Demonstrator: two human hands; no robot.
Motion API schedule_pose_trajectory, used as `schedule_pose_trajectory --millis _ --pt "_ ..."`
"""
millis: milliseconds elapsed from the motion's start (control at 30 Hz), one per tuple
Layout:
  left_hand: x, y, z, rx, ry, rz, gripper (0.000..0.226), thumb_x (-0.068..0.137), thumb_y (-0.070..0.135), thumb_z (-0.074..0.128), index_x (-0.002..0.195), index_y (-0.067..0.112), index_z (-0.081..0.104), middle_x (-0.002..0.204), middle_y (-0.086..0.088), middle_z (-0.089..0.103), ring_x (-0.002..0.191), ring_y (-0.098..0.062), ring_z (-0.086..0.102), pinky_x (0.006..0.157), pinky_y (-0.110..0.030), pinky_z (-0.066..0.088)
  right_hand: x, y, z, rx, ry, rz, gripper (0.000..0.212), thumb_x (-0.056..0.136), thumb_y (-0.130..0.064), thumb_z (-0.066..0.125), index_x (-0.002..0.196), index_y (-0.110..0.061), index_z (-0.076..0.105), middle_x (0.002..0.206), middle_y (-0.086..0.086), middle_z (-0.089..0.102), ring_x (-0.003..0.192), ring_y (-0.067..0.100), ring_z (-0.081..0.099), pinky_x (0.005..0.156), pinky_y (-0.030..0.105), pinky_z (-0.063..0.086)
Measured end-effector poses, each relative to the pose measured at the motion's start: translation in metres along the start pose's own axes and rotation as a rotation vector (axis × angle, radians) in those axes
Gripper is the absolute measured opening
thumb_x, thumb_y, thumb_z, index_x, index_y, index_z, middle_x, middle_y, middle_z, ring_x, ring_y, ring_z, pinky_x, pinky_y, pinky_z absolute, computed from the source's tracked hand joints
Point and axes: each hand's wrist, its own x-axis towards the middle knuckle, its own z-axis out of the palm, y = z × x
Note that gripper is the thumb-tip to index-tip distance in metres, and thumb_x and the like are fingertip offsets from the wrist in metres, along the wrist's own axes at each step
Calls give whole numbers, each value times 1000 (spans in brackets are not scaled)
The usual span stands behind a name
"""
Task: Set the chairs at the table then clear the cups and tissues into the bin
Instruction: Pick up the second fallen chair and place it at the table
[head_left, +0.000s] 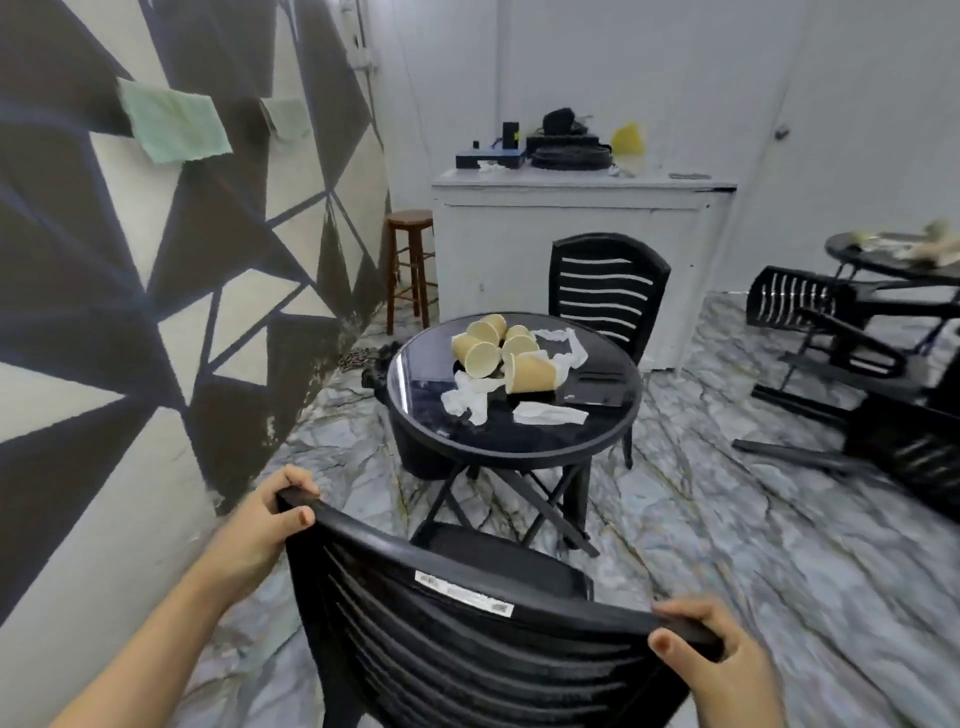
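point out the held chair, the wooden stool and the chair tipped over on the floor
held chair (467, 592), head view, on the top rail of its backrest near the white label
wooden stool (410, 219), head view, on its round seat
tipped chair (795, 300), head view, on its slatted backrest

cups (498, 351), tissues (467, 400) on table (597, 441) | chair (605, 291) behind | near chair (467, 639) before

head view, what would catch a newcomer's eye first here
Probably the black chair filling the foreground, with the left hand and right hand gripping the top corners of its backrest. Next, the round black table at centre, littered with tipped paper cups and crumpled tissues. At far right, an overturned chair lies on the marbled floor.
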Motion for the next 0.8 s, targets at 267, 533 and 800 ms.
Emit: schedule_pose_trajectory --millis 267,533,800 --pt "36 1 -52 -94 -148 -80 58 26 44 94 67 18 61 71 -4 58 63 -16 57 56 -18 46 -26 16 62 -47 133 -17 90 -4 -72 74 61 -10 67 61 -8 71 52 -1 60 49 6 44" --pt "72 -10 -95 -147 -151 -148 61 27 43 94 69 16 59 74 -5 57 66 -16 56 57 -19 46 5 21 113 -38 135 -12 76 1 -67 80 62 -23 71 62 -2 70 52 3 60 50 9 46" --pt "124 -13 -93 -210 -107 -149 59 21 43 95 64 17 63 66 -1 61 57 -12 60 51 -16 49 56 13 127 -27 180 -59 78 1 -70 78 64 -24 71 58 -9 67 55 3 59 50 9 46"
